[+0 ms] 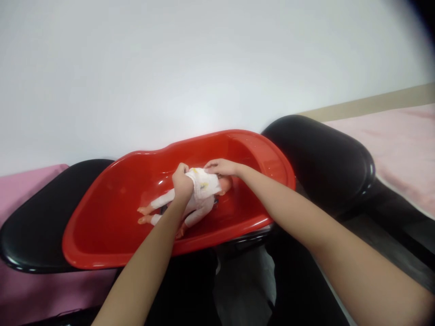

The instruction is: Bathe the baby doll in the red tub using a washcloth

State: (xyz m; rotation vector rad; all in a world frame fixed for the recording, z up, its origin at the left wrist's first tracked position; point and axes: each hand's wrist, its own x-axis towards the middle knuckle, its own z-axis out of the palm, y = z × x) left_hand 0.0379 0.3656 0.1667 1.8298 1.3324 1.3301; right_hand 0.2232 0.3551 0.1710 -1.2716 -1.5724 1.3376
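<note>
A small baby doll [190, 203] in a white sleepsuit lies on its side in the middle of a shiny red plastic tub [102, 235], head toward three o'clock, bare feet toward nine o'clock. The left hand [181, 180] is closed over the white cloth [204, 181] at the doll's back, and the right hand [220, 166] pinches the same cloth near the head. The doll looks light and hard-bodied under soft, loose fabric, best held around the trunk; the tub holds only the doll, and any water cannot be made out.
</note>
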